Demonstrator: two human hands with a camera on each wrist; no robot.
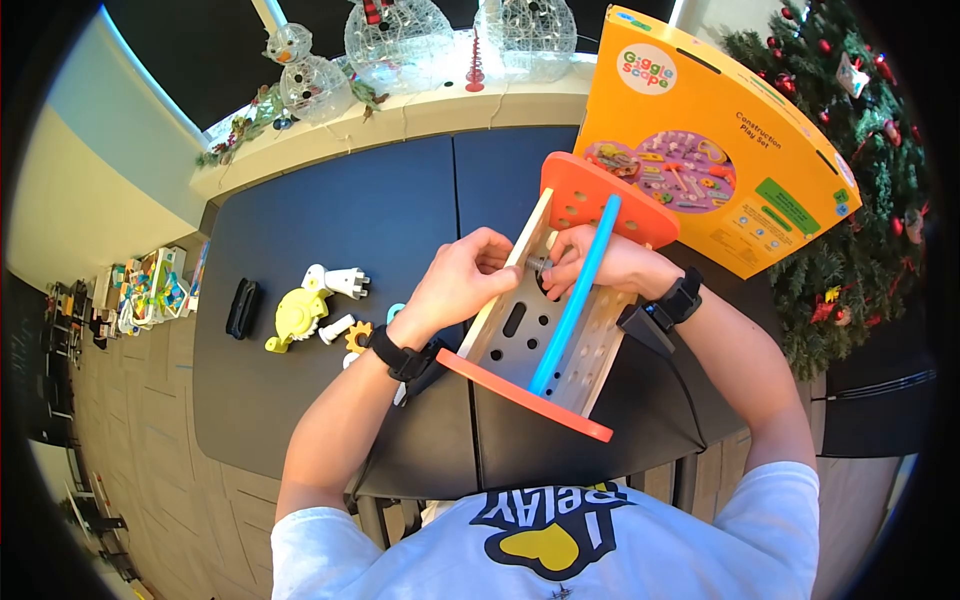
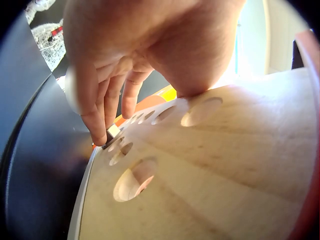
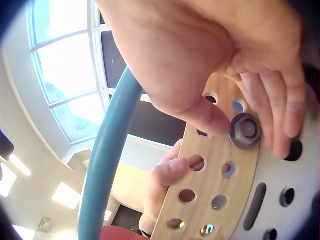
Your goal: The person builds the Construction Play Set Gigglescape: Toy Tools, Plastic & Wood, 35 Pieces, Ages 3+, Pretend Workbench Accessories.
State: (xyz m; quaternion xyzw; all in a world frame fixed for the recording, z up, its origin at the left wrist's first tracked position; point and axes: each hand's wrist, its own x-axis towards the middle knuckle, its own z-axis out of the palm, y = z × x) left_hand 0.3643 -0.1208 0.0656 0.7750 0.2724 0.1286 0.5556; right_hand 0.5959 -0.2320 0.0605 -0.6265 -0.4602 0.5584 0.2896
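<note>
A toy toolbox has pale wooden sides (image 2: 200,160), orange-red ends (image 1: 610,200) and a blue bar handle (image 1: 575,300). My right hand (image 1: 590,260) reaches inside under the handle. Its thumb and fingers pinch a grey hex bolt (image 3: 245,131) against the inner face of the perforated side panel (image 3: 200,195). My left hand (image 1: 455,280) holds that same panel from outside. In the left wrist view its thumb base presses the wood, and its fingertips reach a small dark-and-white piece (image 2: 112,135) by the holes.
On the dark table (image 1: 330,210) left of the toolbox lie a yellow toy tool (image 1: 300,315), a white screw (image 1: 336,329), an orange gear (image 1: 358,336) and a black case (image 1: 242,308). A large yellow box (image 1: 700,140) stands behind, beside a decorated tree (image 1: 880,200).
</note>
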